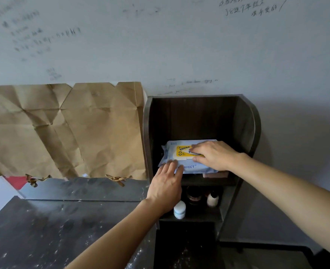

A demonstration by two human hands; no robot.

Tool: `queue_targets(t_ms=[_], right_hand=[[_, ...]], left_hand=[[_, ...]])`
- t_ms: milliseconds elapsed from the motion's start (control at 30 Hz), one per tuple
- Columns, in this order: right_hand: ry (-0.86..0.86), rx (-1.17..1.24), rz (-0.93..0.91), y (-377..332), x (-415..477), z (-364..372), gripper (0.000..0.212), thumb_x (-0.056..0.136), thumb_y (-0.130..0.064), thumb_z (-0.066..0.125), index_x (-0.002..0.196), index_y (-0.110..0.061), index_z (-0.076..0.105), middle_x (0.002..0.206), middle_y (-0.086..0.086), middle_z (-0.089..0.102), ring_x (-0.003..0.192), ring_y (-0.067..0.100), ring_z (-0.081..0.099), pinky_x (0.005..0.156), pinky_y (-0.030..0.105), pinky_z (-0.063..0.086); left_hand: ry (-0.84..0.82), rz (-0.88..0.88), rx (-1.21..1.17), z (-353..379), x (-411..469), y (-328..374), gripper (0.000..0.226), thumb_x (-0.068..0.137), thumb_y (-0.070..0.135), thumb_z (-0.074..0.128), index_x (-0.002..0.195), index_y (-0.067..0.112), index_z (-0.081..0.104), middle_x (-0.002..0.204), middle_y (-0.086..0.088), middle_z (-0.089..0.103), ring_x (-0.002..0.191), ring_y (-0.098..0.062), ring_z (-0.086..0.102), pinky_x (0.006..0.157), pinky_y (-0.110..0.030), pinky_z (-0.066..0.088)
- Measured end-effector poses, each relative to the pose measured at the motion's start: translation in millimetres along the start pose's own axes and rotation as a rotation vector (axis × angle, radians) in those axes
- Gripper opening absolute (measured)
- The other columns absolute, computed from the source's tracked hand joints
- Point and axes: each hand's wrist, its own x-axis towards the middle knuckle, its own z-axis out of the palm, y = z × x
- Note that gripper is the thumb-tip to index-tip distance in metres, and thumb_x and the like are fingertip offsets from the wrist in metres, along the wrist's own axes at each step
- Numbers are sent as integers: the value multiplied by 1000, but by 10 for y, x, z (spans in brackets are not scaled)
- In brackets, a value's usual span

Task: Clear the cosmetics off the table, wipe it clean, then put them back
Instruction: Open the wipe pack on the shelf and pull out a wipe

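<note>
The wall carries handwriting too faint and blurred to read. Brown paper covers most of a mirror; only its lower strip shows. The counter is dark, speckled with pale dust, and cut off at the frame's bottom and left edges.

The dark shelf unit stands right of the counter; its lowest compartment is too dark to make out.

The wipes pack, pale blue with a yellow label, lies on the upper shelf under both hands. Its printed text is partly hidden by fingers.

The right hand lies flat on the pack's top, fingers loosely spread over the label; whether it pinches the label flap cannot be determined. The left hand rests fingers extended on the pack's near-left edge, not closed around it.

Below the left hand, 3 cosmetics occupy the lower shelf: a white jar, a dark jar and a small dropper bottle, the last 2 dim.
</note>
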Motion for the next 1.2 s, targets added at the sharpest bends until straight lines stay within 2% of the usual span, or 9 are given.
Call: queue_targets(t_ms=[100, 200, 300, 467, 600, 767, 933, 1133, 1200], right_hand=[[55, -69, -30, -64, -33, 0, 40, 98, -40, 40, 133, -24, 51, 139, -6, 52, 125, 16, 49, 93, 35, 45], [156, -118, -1, -56, -5, -52, 35, 100, -38, 34, 122, -25, 58, 116, 1, 66, 103, 24, 62, 79, 39, 51], [221, 69, 117, 27, 105, -195, 32, 100, -35, 36, 115, -24, 62, 104, 3, 69, 92, 24, 63, 71, 34, 47], [430, 148, 319, 127, 306, -193, 32, 94, -43, 49, 98, -16, 66, 98, 4, 60, 85, 26, 59, 63, 30, 39], [555, 414, 490, 210, 349, -85, 24, 86, -35, 65, 91, -13, 57, 86, 3, 60, 77, 24, 58, 65, 35, 49], [191, 560, 391, 277, 268, -70, 6, 80, -16, 70, 74, -18, 71, 75, -6, 67, 80, 15, 65, 71, 29, 53], [-6, 347, 442, 254, 248, -178, 30, 73, -39, 71, 60, -13, 65, 59, -1, 62, 58, 17, 60, 53, 29, 44], [-154, 516, 553, 159, 387, -177, 36, 62, -25, 82, 88, -10, 63, 84, 6, 66, 75, 22, 64, 67, 33, 57], [-172, 650, 576, 113, 438, -226, 26, 68, -18, 77, 85, -7, 61, 73, 6, 61, 59, 18, 56, 47, 25, 48]], left_hand=[[24, 10, -37, 29, 12, -47, 55, 61, 14, 70, 115, 8, 61, 115, -15, 60, 98, -31, 61, 86, -37, 53], [36, 3, -69, 9, 59, -68, 46, 65, 14, 65, 110, 10, 61, 110, -12, 60, 91, -29, 62, 81, -35, 53], [24, -8, -90, -28, 117, -79, 34, 72, 14, 56, 105, 9, 61, 103, -9, 59, 88, -29, 60, 77, -35, 50], [27, -105, -163, -122, 294, -96, 33, 84, 13, 43, 113, 4, 57, 113, -14, 53, 101, -34, 51, 83, -41, 46], [-15, -133, -253, -116, 493, -152, 39, 86, 5, 46, 124, 4, 53, 130, -12, 46, 114, -31, 44, 93, -40, 42], [-88, -197, -369, -136, 782, -196, 41, 94, 12, 44, 135, 8, 46, 132, -11, 48, 118, -25, 45, 95, -29, 36], [-167, -324, -391, -135, 915, -222, 53, 93, 17, 49, 144, 16, 33, 133, -9, 46, 122, -26, 41, 102, -35, 36], [-66, -385, -519, -76, 814, -237, 36, 92, 12, 53, 128, 10, 52, 126, -9, 53, 114, -24, 50, 97, -32, 43], [-26, -394, -542, -65, 743, -231, 24, 92, 11, 52, 116, 7, 59, 119, -9, 57, 108, -23, 54, 93, -32, 46]])
